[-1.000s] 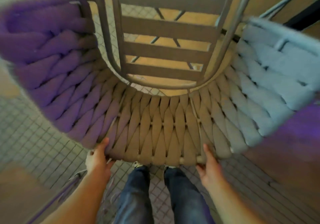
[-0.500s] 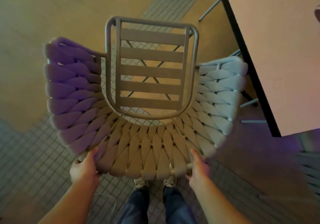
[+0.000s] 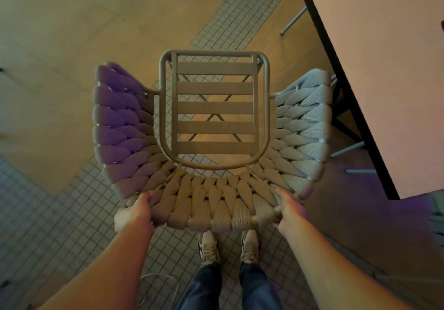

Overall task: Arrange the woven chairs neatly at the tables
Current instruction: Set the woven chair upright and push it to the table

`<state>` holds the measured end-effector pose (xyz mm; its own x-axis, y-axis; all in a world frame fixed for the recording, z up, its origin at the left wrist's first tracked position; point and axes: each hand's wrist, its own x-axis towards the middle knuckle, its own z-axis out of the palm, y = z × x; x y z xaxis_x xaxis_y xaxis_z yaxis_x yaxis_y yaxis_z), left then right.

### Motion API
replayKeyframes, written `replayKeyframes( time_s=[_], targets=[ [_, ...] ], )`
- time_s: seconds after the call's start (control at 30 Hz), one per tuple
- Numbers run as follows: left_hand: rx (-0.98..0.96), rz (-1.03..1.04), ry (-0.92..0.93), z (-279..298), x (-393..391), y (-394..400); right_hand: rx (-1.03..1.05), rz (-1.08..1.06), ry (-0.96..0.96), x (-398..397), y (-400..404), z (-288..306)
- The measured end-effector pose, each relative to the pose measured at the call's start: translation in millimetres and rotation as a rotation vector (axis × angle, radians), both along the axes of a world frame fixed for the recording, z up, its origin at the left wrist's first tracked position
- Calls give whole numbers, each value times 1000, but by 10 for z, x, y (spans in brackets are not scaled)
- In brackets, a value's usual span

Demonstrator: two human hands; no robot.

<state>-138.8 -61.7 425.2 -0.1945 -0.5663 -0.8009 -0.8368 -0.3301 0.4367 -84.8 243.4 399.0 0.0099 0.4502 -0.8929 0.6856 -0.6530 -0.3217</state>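
I look straight down on a woven chair (image 3: 211, 199) with a curved rope-woven back and arms and a slatted metal seat. My left hand (image 3: 133, 213) grips the top rim of the backrest on its left side. On the rim's right side my right hand (image 3: 289, 210) holds the same way. The chair faces away from me, its right arm close to the table (image 3: 384, 69), whose dark edge runs diagonally down the right of the view.
My two feet in pale shoes (image 3: 228, 246) stand on small grey floor tiles just behind the chair. Metal chair legs (image 3: 347, 150) show under the table edge. Part of another woven chair (image 3: 438, 216) peeks in at the far right. A cable (image 3: 158, 283) lies by my left leg.
The chair has dropped away from the camera and now looks smaller, with the table come into view on the right. Both hands have kept their grip on the backrest rim.
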Motion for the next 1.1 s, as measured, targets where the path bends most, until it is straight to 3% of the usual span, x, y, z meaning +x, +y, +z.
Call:
replayKeyframes(
  time_s=[0.3,0.57,0.63,0.73,0.83,0.97,1.1],
  targets=[
    [-50,-62,-26,-25,-428,46,-16,29,-58,-306,100,78],
    [-71,-102,-48,-25,-361,24,5,110,-39,-252,180,56],
    [-89,-163,-83,1,-374,-1,108,115,-42,-242,183,59],
    [-293,-343,-33,62,-471,-105,593,310,-7,-269,309,94],
    [-526,-649,131,33,-862,-380,886,564,120,-504,595,179],
    [-665,-1016,247,-6,-1514,-673,1019,920,113,-917,952,191],
    [-661,-1066,209,-94,-1842,-639,985,1128,118,-1245,1181,173]
  ],
)
